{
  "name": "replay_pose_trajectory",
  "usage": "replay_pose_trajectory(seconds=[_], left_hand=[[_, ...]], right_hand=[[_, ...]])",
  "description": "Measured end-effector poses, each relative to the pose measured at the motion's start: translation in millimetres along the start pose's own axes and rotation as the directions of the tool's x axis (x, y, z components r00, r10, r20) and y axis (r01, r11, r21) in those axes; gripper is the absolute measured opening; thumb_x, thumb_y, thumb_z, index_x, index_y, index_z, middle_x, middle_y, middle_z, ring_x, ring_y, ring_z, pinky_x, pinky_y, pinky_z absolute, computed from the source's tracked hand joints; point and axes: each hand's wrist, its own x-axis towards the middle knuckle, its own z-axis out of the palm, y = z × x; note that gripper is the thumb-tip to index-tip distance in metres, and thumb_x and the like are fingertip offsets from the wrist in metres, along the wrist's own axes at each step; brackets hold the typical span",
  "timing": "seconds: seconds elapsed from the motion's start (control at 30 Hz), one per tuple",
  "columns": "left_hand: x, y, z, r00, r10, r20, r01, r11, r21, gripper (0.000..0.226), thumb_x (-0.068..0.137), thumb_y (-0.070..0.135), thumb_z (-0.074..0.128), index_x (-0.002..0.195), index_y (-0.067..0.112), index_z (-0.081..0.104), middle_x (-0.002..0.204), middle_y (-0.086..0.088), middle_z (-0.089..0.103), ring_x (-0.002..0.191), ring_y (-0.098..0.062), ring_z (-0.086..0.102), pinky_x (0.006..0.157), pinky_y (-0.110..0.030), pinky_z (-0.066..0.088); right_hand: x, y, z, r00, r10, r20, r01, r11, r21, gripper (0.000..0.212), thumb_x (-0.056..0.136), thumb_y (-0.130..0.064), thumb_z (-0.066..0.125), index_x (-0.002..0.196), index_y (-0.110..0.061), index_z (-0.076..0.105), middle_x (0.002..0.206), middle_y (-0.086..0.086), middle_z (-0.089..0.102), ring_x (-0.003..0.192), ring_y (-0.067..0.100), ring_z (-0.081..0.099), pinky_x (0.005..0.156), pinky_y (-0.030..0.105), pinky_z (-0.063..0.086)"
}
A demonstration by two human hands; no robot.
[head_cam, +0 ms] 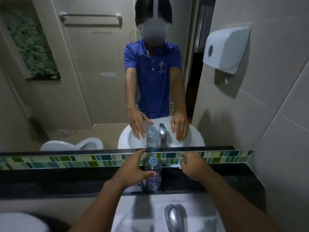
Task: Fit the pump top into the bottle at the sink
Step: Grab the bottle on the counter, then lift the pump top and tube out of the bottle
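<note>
A clear plastic bottle (pixel 153 167) with a purple label stands upright and uncapped on the black ledge (pixel 66 180) behind the sink. My left hand (pixel 133 169) is spread beside its left flank, the thumb at the label and the index finger raised toward the mirror edge; the mirror shows no closed grip. My right hand (pixel 194 166) hovers over the ledge to the bottle's right, fingers pointing down and apart. A thin white piece (pixel 173 166), possibly the pump top, lies on the ledge just left of those fingers; its shape is unclear.
The white basin (pixel 132 213) and chrome faucet (pixel 173 216) lie directly below the ledge. A mirror (pixel 83 89) rises behind a green mosaic strip (pixel 50 162). A white paper dispenser (pixel 225 49) hangs on the right wall.
</note>
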Motion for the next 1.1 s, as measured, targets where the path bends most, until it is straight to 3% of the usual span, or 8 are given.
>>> replay_pose_trajectory(seconds=[0.1,0.17,0.33,0.5,0.63,0.73,0.9,1.1], left_hand=[[13.3,-26.7,30.4,1.0,-0.024,0.0,0.024,0.994,-0.109,0.091,0.059,0.047,0.088,0.14,0.034,0.048,0.137,0.014,0.058,0.119,-0.006,0.059,0.103,-0.036,0.051],[21.4,-46.0,50.4,1.0,-0.028,-0.011,0.026,0.983,-0.18,0.081,0.06,0.041,0.089,0.133,0.036,0.054,0.124,0.015,0.067,0.109,-0.002,0.066,0.097,-0.038,0.056],[31.0,-52.6,74.6,0.995,-0.052,-0.081,0.026,0.954,-0.297,0.08,0.064,0.035,0.092,0.134,0.033,0.053,0.121,0.013,0.07,0.109,0.0,0.067,0.096,-0.034,0.056],[32.1,-55.3,83.4,0.991,-0.043,-0.129,0.003,0.954,-0.298,0.078,0.065,0.034,0.092,0.13,0.044,0.05,0.12,0.022,0.066,0.109,0.008,0.062,0.093,-0.022,0.054],[29.7,-50.6,81.1,0.99,-0.068,-0.124,0.027,0.952,-0.305,0.078,0.064,0.034,0.092,0.13,0.041,0.051,0.119,0.02,0.065,0.107,0.012,0.06,0.091,-0.015,0.052],[23.6,-45.9,80.1,0.985,-0.101,-0.137,0.053,0.946,-0.32,0.074,0.063,0.028,0.094,0.12,0.048,0.05,0.113,0.024,0.064,0.103,0.014,0.061,0.086,-0.01,0.05],[6.4,-38.9,78.9,0.977,-0.114,-0.181,0.056,0.954,-0.296,0.076,0.059,0.026,0.096,0.124,0.031,0.057,0.117,0.011,0.07,0.104,-0.002,0.067,0.095,-0.034,0.056],[-18.9,-27.3,63.8,0.965,-0.094,-0.245,0.057,0.986,-0.154,0.077,0.056,0.04,0.093,0.124,0.032,0.058,0.12,0.009,0.067,0.107,-0.011,0.066,0.093,-0.042,0.056]], right_hand=[[15.4,26.6,28.1,1.0,-0.01,-0.028,0.011,0.999,0.047,0.025,0.085,-0.014,0.059,0.109,-0.01,0.067,0.113,0.013,0.07,0.099,0.027,0.065,0.088,0.035,0.054],[24.8,42.7,44.5,1.0,-0.002,-0.02,0.003,0.999,0.055,0.03,0.085,-0.016,0.063,0.115,-0.013,0.066,0.117,0.011,0.067,0.105,0.027,0.063,0.094,0.041,0.052],[46.8,67.5,71.7,0.999,-0.049,-0.007,0.046,0.975,-0.217,0.049,0.085,-0.028,0.064,0.133,-0.025,0.052,0.141,0.003,0.052,0.126,0.034,0.04,0.104,0.049,0.039],[46.9,69.5,84.0,0.993,-0.082,-0.082,0.052,0.948,-0.315,0.033,0.083,-0.028,0.064,0.115,-0.027,0.063,0.131,0.003,0.058,0.12,0.034,0.04,0.096,0.046,0.032],[37.5,71.8,81.0,0.981,-0.113,-0.157,0.089,0.985,-0.148,0.031,0.068,-0.029,0.08,0.098,-0.025,0.073,0.096,0.0,0.074,0.098,0.026,0.062,0.095,0.04,0.04],[22.3,64.6,66.7,0.965,-0.095,-0.243,0.107,0.994,0.036,0.037,0.061,-0.025,0.089,0.096,-0.02,0.077,0.087,0.001,0.074,0.084,0.025,0.066,0.08,0.042,0.054],[-10.9,41.5,32.2,0.925,-0.029,-0.379,0.153,0.941,0.303,0.035,0.064,-0.018,0.09,0.095,-0.017,0.075,0.085,-0.005,0.072,0.077,0.011,0.067,0.071,0.021,0.053],[-61.6,22.3,-18.8,0.865,-0.078,-0.495,0.281,0.894,0.35,0.019,0.072,-0.014,0.084,0.086,-0.015,0.072,0.08,-0.002,0.072,0.071,0.011,0.068,0.063,0.021,0.057]])
